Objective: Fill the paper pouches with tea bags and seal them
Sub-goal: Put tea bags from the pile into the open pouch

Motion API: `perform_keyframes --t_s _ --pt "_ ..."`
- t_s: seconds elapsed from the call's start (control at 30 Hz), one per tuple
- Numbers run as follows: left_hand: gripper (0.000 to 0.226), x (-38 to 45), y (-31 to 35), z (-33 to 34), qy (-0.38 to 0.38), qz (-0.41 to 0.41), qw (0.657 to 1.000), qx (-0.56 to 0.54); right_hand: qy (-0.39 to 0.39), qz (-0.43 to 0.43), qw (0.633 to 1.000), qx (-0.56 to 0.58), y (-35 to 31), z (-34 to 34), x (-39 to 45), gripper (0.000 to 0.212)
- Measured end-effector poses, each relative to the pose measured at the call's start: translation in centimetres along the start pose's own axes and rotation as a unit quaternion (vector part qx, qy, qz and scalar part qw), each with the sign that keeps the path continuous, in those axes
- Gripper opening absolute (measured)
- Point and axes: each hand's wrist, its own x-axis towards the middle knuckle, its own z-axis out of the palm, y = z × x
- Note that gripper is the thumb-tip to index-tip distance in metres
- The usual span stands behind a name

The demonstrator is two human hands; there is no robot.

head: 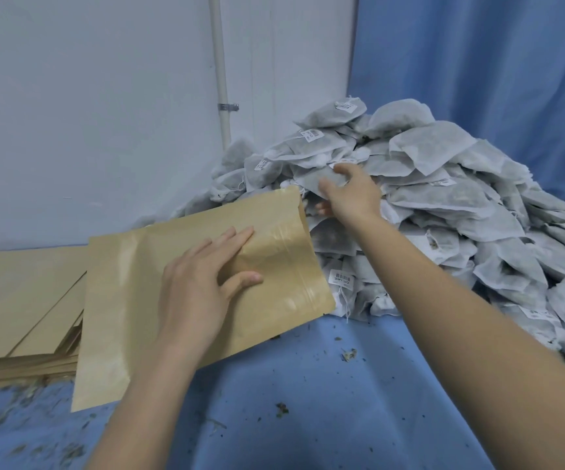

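My left hand point(199, 283) grips a brown paper pouch point(132, 300) from above, with the thumb near its zip strip and the mouth pointing right toward the tea bags. A large heap of grey-white tea bags point(444, 205) with small labels and strings fills the right side. My right hand point(349, 193) reaches into the heap's left part, and its thumb and fingers close around one flat tea bag point(311, 183) lying on the pile. The pouch mouth sits just left of and below that hand.
A stack of flat brown pouches point(20, 300) lies at the left, partly under the held pouch. The blue cloth point(308, 401) covering the table is littered with tea crumbs. A white wall with a pipe point(220, 69) stands behind, and a blue curtain point(478, 62) hangs at the right.
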Motion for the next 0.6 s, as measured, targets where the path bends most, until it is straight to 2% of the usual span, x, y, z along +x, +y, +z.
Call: perform_keyframes --t_s 0.1,0.23,0.4,0.6 --pt "0.057 0.1 -0.2 -0.2 -0.004 -0.005 1.0 -0.001 0.03 -0.045 0.998 0.021 0.3 -0.6 -1.0 0.033" --pt "0.055 0.1 -0.3 -0.4 -0.001 -0.01 1.0 -0.011 -0.021 -0.123 0.992 0.018 1.0 -4.2 -4.1 0.026" --pt "0.053 0.2 -0.5 -0.6 0.011 -0.003 1.0 -0.028 -0.071 -0.145 0.985 0.052 2.8 -7.7 -6.8 0.016" --pt "0.059 0.1 -0.2 -0.4 0.001 0.014 1.0 -0.024 -0.26 -0.089 0.961 0.025 2.6 -7.5 -7.4 0.017"
